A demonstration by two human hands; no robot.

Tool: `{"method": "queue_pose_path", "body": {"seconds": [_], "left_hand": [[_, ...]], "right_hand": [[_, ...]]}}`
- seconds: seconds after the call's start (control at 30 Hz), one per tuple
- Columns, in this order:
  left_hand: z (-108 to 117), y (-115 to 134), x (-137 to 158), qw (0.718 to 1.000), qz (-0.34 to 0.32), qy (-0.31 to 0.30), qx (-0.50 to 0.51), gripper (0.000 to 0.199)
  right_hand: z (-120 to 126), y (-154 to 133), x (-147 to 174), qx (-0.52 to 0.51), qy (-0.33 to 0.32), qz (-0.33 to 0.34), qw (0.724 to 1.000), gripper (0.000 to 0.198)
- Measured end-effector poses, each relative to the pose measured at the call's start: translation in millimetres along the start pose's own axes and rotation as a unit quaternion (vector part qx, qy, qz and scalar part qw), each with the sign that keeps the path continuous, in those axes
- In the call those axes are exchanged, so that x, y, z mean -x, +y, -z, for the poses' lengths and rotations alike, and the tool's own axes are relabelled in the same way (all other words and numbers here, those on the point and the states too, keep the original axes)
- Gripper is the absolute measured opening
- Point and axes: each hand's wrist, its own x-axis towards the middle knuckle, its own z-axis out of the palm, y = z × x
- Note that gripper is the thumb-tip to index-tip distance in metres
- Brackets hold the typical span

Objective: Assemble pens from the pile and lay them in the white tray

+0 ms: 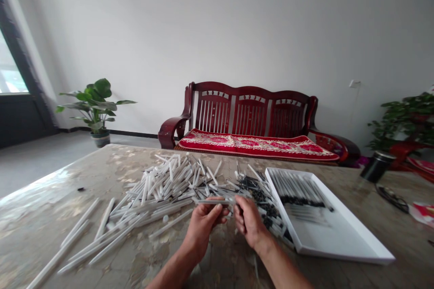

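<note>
My left hand (202, 223) is closed around a slim pale pen barrel (214, 202), held level above the table. The barrel's right end reaches the fingertips of my right hand (250, 221), whose fingers are curled in; what they pinch is hidden. Behind and left of my hands lies a loose heap of white pen barrels (169, 180). Close to my right hand is a pile of small black and clear pen parts (267, 210). Right of that, a shallow white box (342, 237) holds a row of pens with black ends (298, 187) and several clear ones below them.
The table (125, 271) has a patterned cover, with a small black piece (80, 188) at the left. A black cylindrical container (377, 166) and dark glasses or cord (391, 198) are at the right. Beyond stands a red wooden bench (251, 113); a potted plant (98, 104) is at left.
</note>
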Motion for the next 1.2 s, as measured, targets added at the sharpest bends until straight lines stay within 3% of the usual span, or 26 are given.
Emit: {"method": "queue_pose_path", "body": {"seconds": [0.13,0.27,0.4,0.53,0.67,0.8,0.93,1.07,1.2], "left_hand": [[1.3,5.1,0.4,0.989,0.14,-0.042,0.013,0.022],[4.2,8.6,6.7,0.966,0.222,-0.129,0.007,0.041],[6.5,7.0,10.5,0.964,0.216,-0.156,-0.009,0.038],[7.6,6.2,1.7,0.983,0.163,-0.076,0.045,0.029],[9.2,9.8,-9.6,0.991,0.104,0.026,0.081,0.013],[10.0,9.2,-13.8,0.988,0.068,0.097,0.102,0.005],[11.1,5.9,-14.2,0.988,0.038,0.109,0.1,0.012],[13.7,4.7,-15.6,0.986,0.027,0.131,0.094,0.015],[14.7,3.5,-16.4,0.985,0.026,0.138,0.098,0.011]], "right_hand": [[9.8,-5.5,0.7,0.0,-0.031,0.034,0.999,0.046],[10.1,-8.4,5.3,0.06,-0.044,0.075,0.994,0.044],[6.6,-7.9,4.6,0.106,-0.019,0.082,0.991,0.045],[23.1,-9.8,-5.8,0.148,0.088,0.109,0.979,0.042],[52.1,-11.7,-16.9,0.3,0.179,0.179,0.92,0.023],[55.8,-10.2,-14.1,0.456,0.175,0.203,0.849,0.019],[37.6,-8.9,-3.5,0.57,0.129,0.221,0.781,0.021],[30.2,-7.7,1.8,0.66,0.117,0.194,0.716,0.019],[33.0,-5.5,2.0,0.702,0.112,0.157,0.685,0.024]]}}
